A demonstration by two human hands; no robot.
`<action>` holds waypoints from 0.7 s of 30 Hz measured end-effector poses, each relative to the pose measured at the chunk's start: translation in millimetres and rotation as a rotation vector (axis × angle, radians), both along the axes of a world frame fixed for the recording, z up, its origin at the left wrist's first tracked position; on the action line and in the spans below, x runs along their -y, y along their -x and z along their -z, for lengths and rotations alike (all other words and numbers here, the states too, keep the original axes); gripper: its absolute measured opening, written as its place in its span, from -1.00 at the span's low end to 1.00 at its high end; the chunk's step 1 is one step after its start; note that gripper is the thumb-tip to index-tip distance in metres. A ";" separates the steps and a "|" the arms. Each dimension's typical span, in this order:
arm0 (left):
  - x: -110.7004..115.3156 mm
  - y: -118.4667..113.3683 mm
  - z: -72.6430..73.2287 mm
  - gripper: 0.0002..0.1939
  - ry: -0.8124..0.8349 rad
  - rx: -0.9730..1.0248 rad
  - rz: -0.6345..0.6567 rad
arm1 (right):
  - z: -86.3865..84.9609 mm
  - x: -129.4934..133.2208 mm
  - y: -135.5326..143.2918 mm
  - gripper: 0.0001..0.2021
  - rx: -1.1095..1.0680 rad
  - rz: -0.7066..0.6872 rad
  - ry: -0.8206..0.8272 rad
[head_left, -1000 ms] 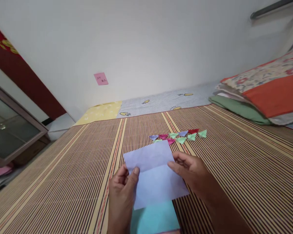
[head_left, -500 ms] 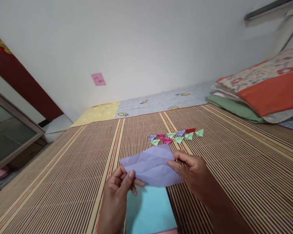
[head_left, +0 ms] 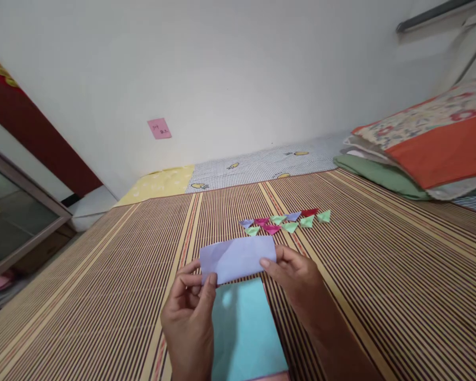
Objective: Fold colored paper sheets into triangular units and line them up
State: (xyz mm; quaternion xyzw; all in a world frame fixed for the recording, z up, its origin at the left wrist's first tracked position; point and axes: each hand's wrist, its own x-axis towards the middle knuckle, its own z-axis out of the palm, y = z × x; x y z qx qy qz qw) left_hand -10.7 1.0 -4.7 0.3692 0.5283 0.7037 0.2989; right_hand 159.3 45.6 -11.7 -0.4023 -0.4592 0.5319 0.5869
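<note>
Folded over, purple paper [head_left: 238,259] now bares more turquoise sheet [head_left: 248,328].

Left hand [head_left: 190,317], right hand [head_left: 295,275] bare; right forearm [head_left: 335,333] uncovered; left thumbnail [head_left: 213,279] short.

The left hand [head_left: 192,315] and right hand [head_left: 295,272] are both raised in front of the body, level with each other and apart, 2 bare hands with fingers curled. The left thumb [head_left: 209,291] points up and away; the right thumb [head_left: 270,267] points toward the left hand. The right forearm [head_left: 333,333] slants in from the lower right, bare, its wrist nearly straight.
</note>
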 end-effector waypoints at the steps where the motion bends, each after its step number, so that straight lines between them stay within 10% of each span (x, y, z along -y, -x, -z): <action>1: -0.7 -0.3 0.5 -0.73 -0.006 -0.012 -0.016 | 1.4 -0.4 1.1 -0.79 -0.029 -0.001 0.016; 11: -3.9 8.7 -8.8 -0.83 0.019 -0.402 0.104 | 1.5 2.1 -11.9 -0.70 0.257 0.199 -0.089; 15: -2.4 14.2 1.8 -0.76 0.171 -0.078 0.355 | -2.0 1.7 -18.5 -0.71 0.269 0.120 -0.066; 21: -1.6 11.1 9.2 -0.75 0.203 0.211 0.345 | -10.3 3.8 -24.3 -0.78 0.160 -0.141 -0.042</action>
